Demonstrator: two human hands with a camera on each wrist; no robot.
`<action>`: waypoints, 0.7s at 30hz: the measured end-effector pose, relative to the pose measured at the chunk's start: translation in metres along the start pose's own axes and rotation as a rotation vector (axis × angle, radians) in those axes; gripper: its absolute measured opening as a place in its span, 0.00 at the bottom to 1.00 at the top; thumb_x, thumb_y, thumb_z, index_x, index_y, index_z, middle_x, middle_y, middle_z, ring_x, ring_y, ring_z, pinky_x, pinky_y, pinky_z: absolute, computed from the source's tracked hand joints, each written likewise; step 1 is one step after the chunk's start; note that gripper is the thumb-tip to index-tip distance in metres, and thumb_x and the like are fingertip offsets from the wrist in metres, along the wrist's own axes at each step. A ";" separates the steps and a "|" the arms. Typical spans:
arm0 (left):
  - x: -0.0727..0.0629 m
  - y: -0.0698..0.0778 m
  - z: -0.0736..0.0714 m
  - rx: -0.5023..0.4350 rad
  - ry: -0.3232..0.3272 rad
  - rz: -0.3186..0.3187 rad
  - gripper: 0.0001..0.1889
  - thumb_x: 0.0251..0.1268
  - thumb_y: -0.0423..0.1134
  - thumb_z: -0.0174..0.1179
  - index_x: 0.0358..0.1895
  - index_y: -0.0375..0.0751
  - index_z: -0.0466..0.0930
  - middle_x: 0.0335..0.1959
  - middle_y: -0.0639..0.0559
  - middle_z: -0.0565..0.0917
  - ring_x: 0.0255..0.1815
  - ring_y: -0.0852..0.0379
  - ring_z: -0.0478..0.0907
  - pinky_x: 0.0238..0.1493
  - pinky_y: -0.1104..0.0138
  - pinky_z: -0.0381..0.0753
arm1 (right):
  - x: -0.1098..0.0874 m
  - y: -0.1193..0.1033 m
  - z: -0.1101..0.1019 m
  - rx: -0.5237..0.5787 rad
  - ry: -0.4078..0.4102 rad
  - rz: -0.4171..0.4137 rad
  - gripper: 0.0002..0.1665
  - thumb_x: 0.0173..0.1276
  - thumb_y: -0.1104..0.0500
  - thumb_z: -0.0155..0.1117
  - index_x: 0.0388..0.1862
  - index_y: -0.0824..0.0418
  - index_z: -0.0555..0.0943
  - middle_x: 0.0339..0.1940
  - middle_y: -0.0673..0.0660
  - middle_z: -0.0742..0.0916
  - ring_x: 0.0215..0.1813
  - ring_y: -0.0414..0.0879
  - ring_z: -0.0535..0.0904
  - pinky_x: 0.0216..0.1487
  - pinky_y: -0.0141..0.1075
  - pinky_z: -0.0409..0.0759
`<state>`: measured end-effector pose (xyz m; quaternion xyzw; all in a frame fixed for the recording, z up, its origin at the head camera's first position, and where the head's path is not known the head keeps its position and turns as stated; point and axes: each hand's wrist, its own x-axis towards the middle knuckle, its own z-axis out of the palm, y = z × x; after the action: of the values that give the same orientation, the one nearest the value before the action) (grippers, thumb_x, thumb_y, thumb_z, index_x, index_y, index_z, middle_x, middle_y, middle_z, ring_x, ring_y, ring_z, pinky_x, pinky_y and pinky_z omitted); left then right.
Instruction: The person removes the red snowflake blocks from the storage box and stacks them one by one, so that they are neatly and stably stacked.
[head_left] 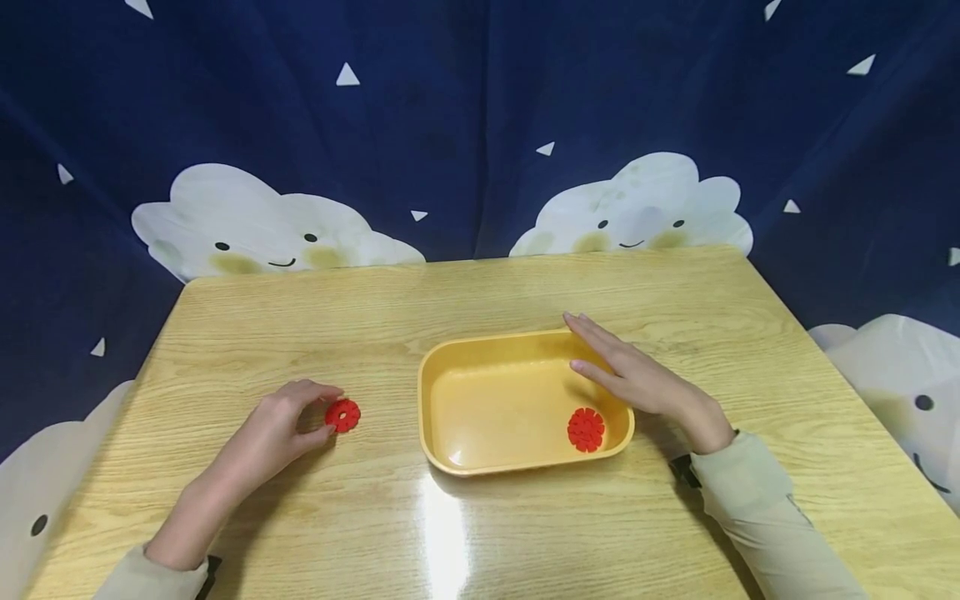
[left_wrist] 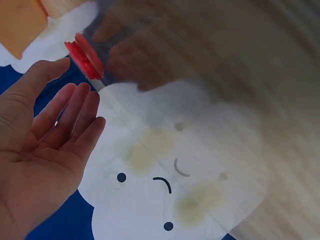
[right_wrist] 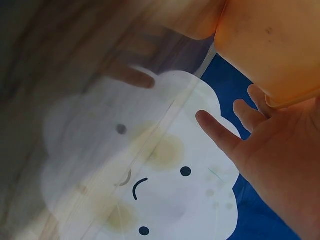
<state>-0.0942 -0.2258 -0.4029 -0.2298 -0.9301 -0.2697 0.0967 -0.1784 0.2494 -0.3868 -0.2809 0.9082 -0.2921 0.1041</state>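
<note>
A red notched disc (head_left: 342, 415) with a hole in its middle lies on the table left of a yellow tray (head_left: 480, 468). My left hand (head_left: 281, 429) is at this disc, index finger and thumb bent around its left side. In the left wrist view, the thumb tip is close beside the red disc (left_wrist: 84, 59); firm contact cannot be made out. My right hand (head_left: 645, 379) reaches over the tray's right end, its fingers extended and holding nothing. Inside the tray's right front corner lie red notched discs (head_left: 586, 430), apparently overlapping.
The wooden table (head_left: 337, 525) has a glossy, reflecting top. Behind and beside it hangs a dark blue curtain (head_left: 450, 125) with white smiling clouds. In the right wrist view, the tray's outer side (right_wrist: 270, 45) stands close to the right fingers.
</note>
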 end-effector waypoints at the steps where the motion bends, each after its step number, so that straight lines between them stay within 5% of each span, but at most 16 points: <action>1: 0.000 0.001 -0.001 -0.001 -0.001 0.000 0.22 0.42 0.24 0.74 0.47 0.33 0.83 0.40 0.48 0.85 0.43 0.51 0.81 0.45 0.54 0.81 | 0.000 0.000 0.000 0.001 -0.001 0.000 0.41 0.76 0.41 0.50 0.81 0.47 0.47 0.81 0.51 0.52 0.80 0.49 0.44 0.75 0.54 0.47; 10: 0.010 0.020 -0.010 -0.029 0.028 0.011 0.23 0.47 0.26 0.74 0.50 0.37 0.83 0.44 0.50 0.85 0.41 0.52 0.81 0.42 0.54 0.82 | 0.000 -0.002 -0.001 -0.006 -0.004 0.010 0.41 0.76 0.41 0.49 0.81 0.49 0.48 0.81 0.49 0.51 0.80 0.49 0.44 0.75 0.54 0.47; 15: 0.028 0.041 -0.010 -0.084 0.019 0.050 0.21 0.49 0.29 0.73 0.50 0.41 0.83 0.46 0.53 0.85 0.49 0.53 0.81 0.49 0.55 0.80 | 0.000 -0.003 -0.001 -0.005 -0.004 0.017 0.41 0.77 0.41 0.49 0.81 0.48 0.47 0.81 0.49 0.51 0.80 0.50 0.44 0.75 0.54 0.47; 21: 0.055 0.072 0.000 -0.201 -0.045 0.128 0.20 0.54 0.30 0.71 0.52 0.39 0.82 0.48 0.52 0.84 0.48 0.54 0.80 0.46 0.58 0.83 | 0.000 -0.002 -0.001 -0.003 -0.009 0.020 0.41 0.77 0.41 0.49 0.81 0.48 0.47 0.81 0.49 0.51 0.80 0.49 0.44 0.75 0.54 0.47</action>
<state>-0.1076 -0.1511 -0.3527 -0.3033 -0.8836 -0.3499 0.0695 -0.1774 0.2481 -0.3849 -0.2734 0.9109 -0.2885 0.1108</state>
